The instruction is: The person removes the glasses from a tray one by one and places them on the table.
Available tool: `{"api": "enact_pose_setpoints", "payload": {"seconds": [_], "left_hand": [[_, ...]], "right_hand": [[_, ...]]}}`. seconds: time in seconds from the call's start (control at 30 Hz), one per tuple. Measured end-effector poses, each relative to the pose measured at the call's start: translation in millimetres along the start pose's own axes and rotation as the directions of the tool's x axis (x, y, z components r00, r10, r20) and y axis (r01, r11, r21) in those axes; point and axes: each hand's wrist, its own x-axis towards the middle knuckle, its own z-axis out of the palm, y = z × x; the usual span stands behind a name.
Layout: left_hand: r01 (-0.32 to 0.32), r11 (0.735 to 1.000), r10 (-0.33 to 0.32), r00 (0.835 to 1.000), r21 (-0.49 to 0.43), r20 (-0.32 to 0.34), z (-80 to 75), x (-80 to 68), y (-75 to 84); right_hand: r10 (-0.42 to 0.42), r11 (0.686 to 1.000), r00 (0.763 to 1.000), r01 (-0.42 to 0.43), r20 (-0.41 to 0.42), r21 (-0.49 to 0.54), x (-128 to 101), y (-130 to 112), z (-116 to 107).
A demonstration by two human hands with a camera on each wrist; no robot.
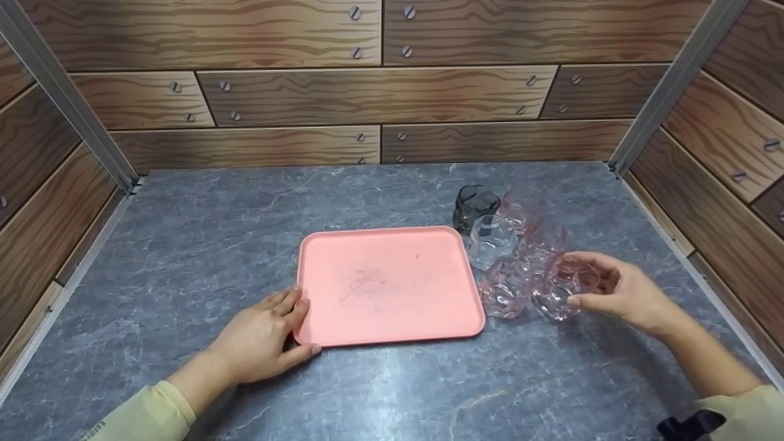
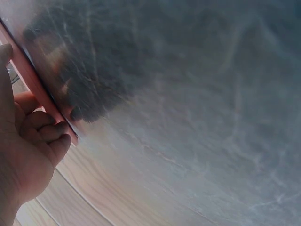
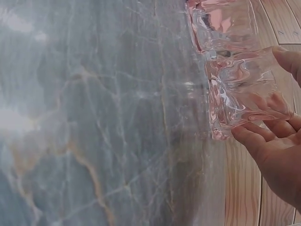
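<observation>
A pink rectangular tray [image 1: 392, 288] lies flat on the table. My left hand [image 1: 263, 337] grips its near left corner, the thumb at the front edge and the fingers along the left rim. In the left wrist view, the curled fingers of the left hand [image 2: 37, 146] meet the tray's edge [image 2: 35, 84]. To the right of the tray, my right hand [image 1: 625, 294] holds a clear pinkish drinking glass [image 1: 557, 297] between thumb and fingers. The right wrist view shows this glass [image 3: 244, 92] upright, near the tabletop; whether its base touches cannot be told.
Another pinkish glass [image 1: 505, 291] stands between the held one and the tray. Behind them are a clear glass [image 1: 490, 242], a dark grey glass [image 1: 474, 208] and more pink glasses [image 1: 523, 205], partly overlapping. Wood-patterned walls [image 1: 380, 98] enclose the grey marbled table [image 1: 214, 245].
</observation>
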Motion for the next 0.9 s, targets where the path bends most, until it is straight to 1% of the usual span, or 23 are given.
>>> {"api": "enact_pose_setpoints", "payload": {"seconds": [0.33,0.63,0.83,0.9], "left_hand": [[0.001,1.0,-0.001,1.0,-0.001,-0.003,-0.7,-1.3,0.0],[0.003,1.0,-0.003,1.0,0.008,-0.006,0.7,-5.0,-1.7],[0.003,1.0,-0.003,1.0,0.018,-0.001,-1.2,-4.0,-3.0],[0.002,1.0,-0.002,1.0,0.024,0.002,-2.2,-3.0,-3.4]], "right_hand": [[0.029,0.999,1.0,-0.029,-0.002,0.03,2.6,6.6,1.0],[0.072,0.997,0.997,-0.073,0.002,0.024,6.8,7.7,2.1],[0.082,0.996,0.997,-0.082,0.003,0.033,8.8,9.2,1.1],[0.076,0.997,0.997,-0.076,-0.003,0.013,9.0,9.2,0.7]]}}
